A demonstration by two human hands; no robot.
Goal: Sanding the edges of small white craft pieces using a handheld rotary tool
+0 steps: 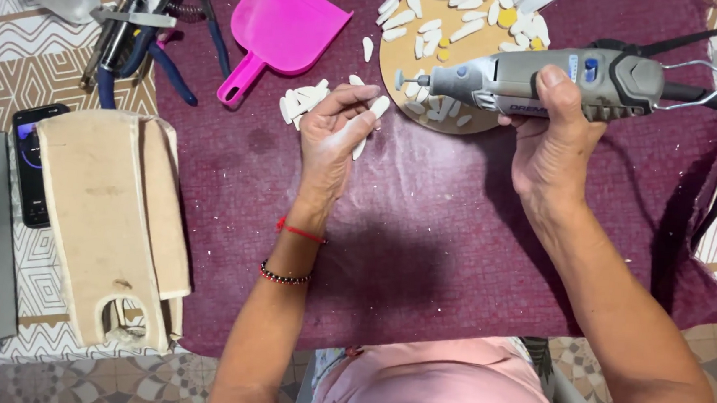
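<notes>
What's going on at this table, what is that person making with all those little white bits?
A person sits at a table covered with a dark red cloth. The right hand holds a grey rotary tool, its small tip pointing left. The left hand pinches a small white piece close to that tip. More white pieces lie on a round wooden board and beside a pink dustpan. What they will become, I cannot tell.
</notes>
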